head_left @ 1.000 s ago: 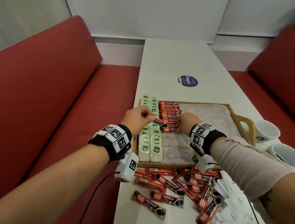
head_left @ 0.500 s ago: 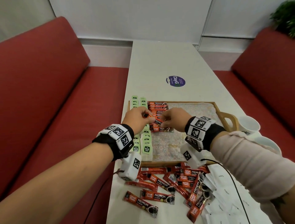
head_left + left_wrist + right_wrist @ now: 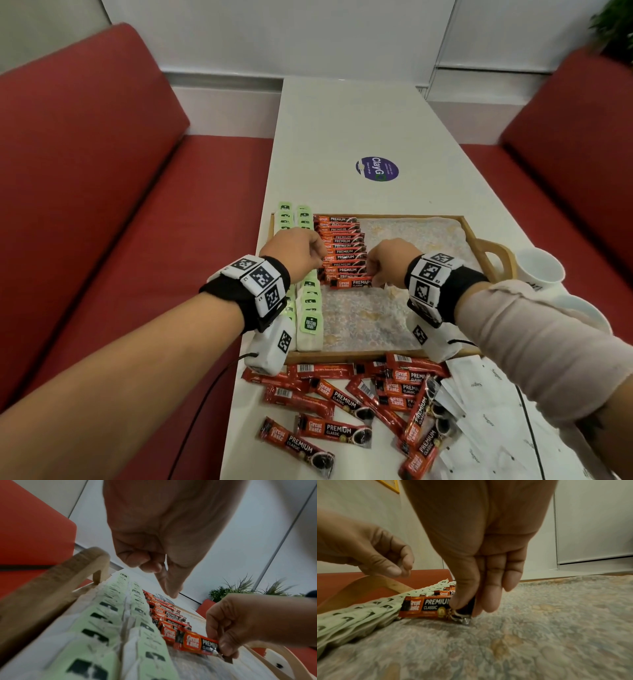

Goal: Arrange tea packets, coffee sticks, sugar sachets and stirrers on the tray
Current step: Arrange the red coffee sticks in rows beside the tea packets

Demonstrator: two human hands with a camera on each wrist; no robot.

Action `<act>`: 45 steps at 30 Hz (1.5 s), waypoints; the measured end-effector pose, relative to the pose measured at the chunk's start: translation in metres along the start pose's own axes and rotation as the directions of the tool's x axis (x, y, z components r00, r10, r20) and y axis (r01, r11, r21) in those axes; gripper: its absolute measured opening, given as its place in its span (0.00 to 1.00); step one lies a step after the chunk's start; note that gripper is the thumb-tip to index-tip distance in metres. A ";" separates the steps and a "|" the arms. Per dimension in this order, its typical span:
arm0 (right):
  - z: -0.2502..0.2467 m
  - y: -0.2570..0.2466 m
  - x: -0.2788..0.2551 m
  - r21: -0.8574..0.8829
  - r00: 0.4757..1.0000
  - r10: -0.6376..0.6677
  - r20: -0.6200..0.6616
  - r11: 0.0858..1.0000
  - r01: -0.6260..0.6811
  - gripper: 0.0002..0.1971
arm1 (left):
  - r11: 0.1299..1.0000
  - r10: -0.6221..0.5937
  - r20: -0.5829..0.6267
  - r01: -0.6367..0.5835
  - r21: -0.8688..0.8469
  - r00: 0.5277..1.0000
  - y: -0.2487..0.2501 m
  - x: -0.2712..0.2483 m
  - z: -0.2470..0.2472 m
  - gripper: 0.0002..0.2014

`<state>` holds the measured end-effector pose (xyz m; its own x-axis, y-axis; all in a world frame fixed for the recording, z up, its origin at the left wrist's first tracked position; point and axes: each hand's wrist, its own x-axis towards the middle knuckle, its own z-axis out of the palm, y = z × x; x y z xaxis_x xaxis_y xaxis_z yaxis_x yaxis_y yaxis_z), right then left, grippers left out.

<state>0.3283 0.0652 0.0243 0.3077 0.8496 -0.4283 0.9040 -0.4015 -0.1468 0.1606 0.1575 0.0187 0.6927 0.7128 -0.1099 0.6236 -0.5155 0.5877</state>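
right hand [image 3: 387, 262] pinches the right end of a coffee stick [image 3: 350, 283] between thumb and fingers; right wrist view shows the thumb in front of the dark end and fingers behind it, grip tight on the foil. the stick lies flat on the tray liner [image 3: 363, 318], nearest in the row of sticks [image 3: 340, 246], its left end by the tea packets [image 3: 310, 308].

left hand [image 3: 294, 255] hovers above the left end of the row, fingers curled, thumb tip close to forefinger. left wrist view shows nothing between them; this grip holds nothing and touches nothing i can see.

tray [image 3: 495, 253] sits on the white bench [image 3: 342, 130]. tea packets stand in two green columns along the tray's left side, sticks stacked in a column just right of them, labels up. the right part of the liner is bare.

loose sticks [image 3: 342, 404] lie scattered on the bench just in front of the tray. white sugar sachets [image 3: 479, 411] lie to their right, some overlapping the sticks. two white cups [image 3: 539, 269] stand beside the tray's right handle.
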 end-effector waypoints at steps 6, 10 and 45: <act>0.006 -0.004 0.010 -0.032 1.000 -0.012 0.011 0.999 0.013 0.10 | 0.994 -0.017 0.071 0.009 0.109 0.997 0.009 0.002 0.003 0.04; 0.007 -0.008 0.013 -0.073 1.000 -0.010 0.011 0.997 0.011 0.11 | 0.985 -0.042 0.101 0.024 0.171 0.994 0.014 0.002 0.004 0.05; 0.005 -0.013 -0.007 0.001 0.994 -0.056 -0.089 0.998 0.056 0.09 | 0.970 -0.007 0.113 -0.020 0.244 0.994 0.025 -0.008 0.019 0.07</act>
<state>0.3122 0.0625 0.0246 0.2817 0.8977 -0.3388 0.9197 -0.3533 -0.1715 0.1778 0.1300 0.0194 0.7245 0.6583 -0.2041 0.6789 -0.6305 0.3763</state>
